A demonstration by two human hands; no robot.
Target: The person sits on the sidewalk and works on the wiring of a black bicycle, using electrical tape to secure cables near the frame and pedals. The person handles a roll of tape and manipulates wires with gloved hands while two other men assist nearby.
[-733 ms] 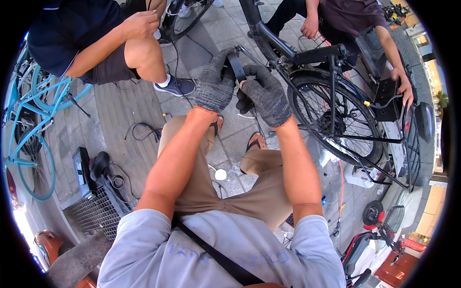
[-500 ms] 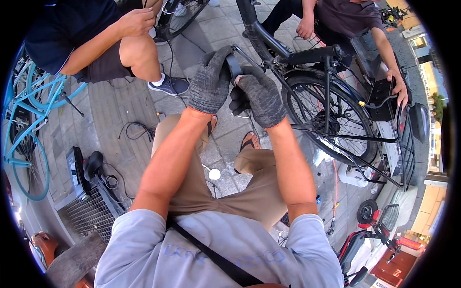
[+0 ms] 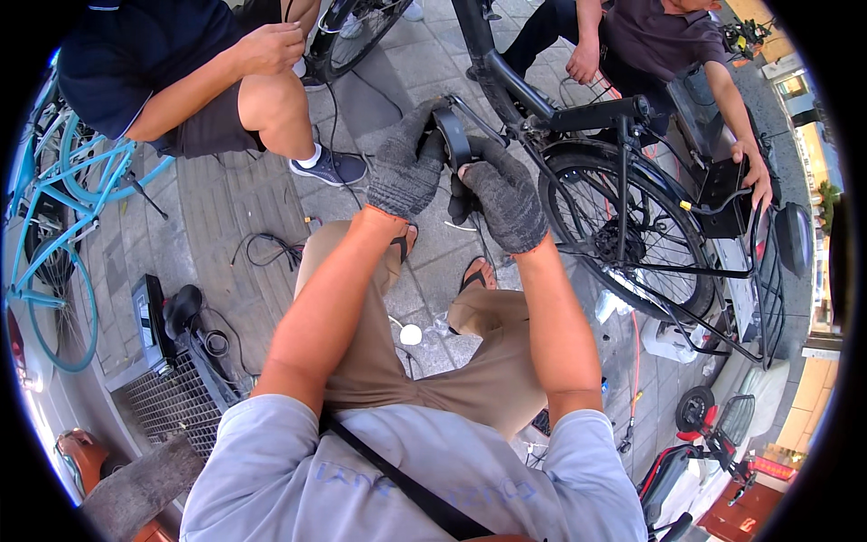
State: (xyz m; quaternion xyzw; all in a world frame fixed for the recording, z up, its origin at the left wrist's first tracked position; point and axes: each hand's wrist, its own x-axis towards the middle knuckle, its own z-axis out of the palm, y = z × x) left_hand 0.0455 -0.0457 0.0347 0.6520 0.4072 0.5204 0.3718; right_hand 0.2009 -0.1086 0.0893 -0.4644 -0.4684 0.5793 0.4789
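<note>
1. Here's the black curved band (image 3: pixel 455 137), upper middle of the frame, between two gloved hands!
2. Left hand (image 3: pixel 403 167): fingers clamped on its upper part; right hand (image 3: pixel 508 191): fingers clamped on its lower end.
3. Just right, upper right of the frame, there's the black bicycle's rear wheel (image 3: pixel 619 240).
4. Farther right, a co-worker's hand (image 3: pixel 757 177) at a black box (image 3: pixel 721 200).
5. Blue bicycle (image 3: pixel 65 219), far left; white round piece (image 3: pixel 411 335), lower middle, on the paving (image 3: pixel 427 271).

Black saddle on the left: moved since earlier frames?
No. Against the metal grate, the black saddle keeps its place, just above it in the picture.
</note>
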